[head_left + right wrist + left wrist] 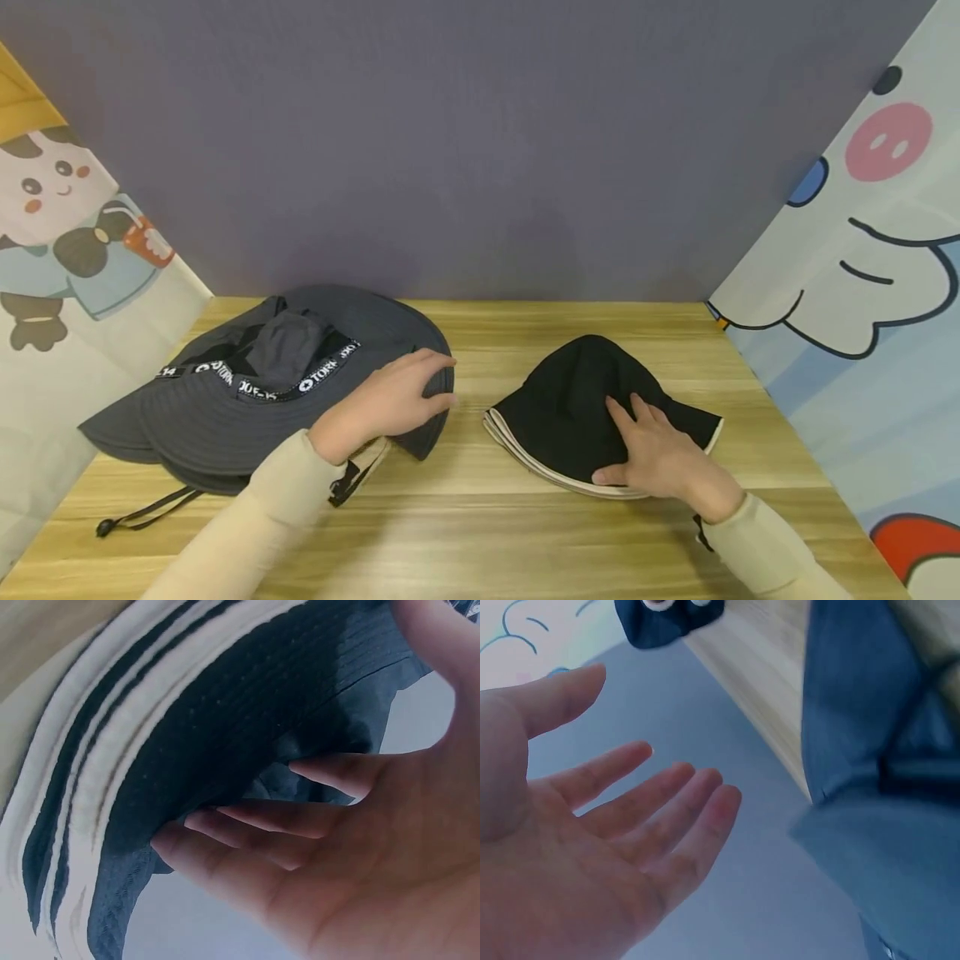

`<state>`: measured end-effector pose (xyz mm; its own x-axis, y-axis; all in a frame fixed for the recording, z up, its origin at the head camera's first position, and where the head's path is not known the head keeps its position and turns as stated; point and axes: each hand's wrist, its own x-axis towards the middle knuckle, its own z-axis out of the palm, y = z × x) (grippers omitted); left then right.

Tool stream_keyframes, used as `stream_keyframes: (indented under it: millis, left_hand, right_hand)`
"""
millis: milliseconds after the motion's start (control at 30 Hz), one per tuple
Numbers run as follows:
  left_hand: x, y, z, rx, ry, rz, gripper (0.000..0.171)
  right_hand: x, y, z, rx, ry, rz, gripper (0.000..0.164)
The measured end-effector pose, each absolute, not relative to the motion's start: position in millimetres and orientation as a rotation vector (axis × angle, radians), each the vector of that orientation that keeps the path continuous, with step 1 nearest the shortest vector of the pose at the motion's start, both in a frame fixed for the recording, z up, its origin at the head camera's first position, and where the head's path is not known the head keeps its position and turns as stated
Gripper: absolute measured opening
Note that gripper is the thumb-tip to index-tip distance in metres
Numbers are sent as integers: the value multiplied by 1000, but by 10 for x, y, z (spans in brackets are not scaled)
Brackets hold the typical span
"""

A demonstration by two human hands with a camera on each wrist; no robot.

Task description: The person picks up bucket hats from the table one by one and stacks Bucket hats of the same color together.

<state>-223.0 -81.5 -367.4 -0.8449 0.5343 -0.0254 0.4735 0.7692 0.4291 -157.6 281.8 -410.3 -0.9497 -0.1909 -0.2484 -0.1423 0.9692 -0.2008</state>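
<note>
A stack of black bucket hats with cream-edged brims stands crown up at the right of the wooden table. My right hand rests on its near right side, fingers spread over the cloth and thumb by the brim. In the right wrist view, the layered brims show beside the fingertips. At the left lie dark grey brimmed hats, overlapping, with a lettered band around the crown. My left hand hovers over their right edge, fingers extended; its palm holds nothing.
A cord with a black toggle trails from the grey hats onto the wooden table. A grey panel rises behind the table. Cartoon-printed sheets hang at the left and right.
</note>
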Motion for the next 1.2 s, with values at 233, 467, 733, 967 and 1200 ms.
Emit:
stream_keyframes:
  millis: [233,467,733,967,1200]
  left_hand:
    - [-2306,-1136,-3558,746,2897,674,52]
    - [-2346,-1380,-3438,652,2961,718,48]
    - [-2446,-1810,-3352,530,3073,758,43]
    - [-2569,-2263,-3362,400,3091,846,48]
    - [-2663,-2648,-3435,344,3025,862,55]
  right_hand:
    - [-1611,2839,-4092,-248,2859,-264,116]
    - [-1641,2855,-4092,-226,2853,-266,115]
    - [-1674,2872,-4090,-216,2861,-253,115]
    - [-1707,2909,-4095,-184,2835,-264,117]
    - [-1745,2949,-4102,-174,2824,-263,117]
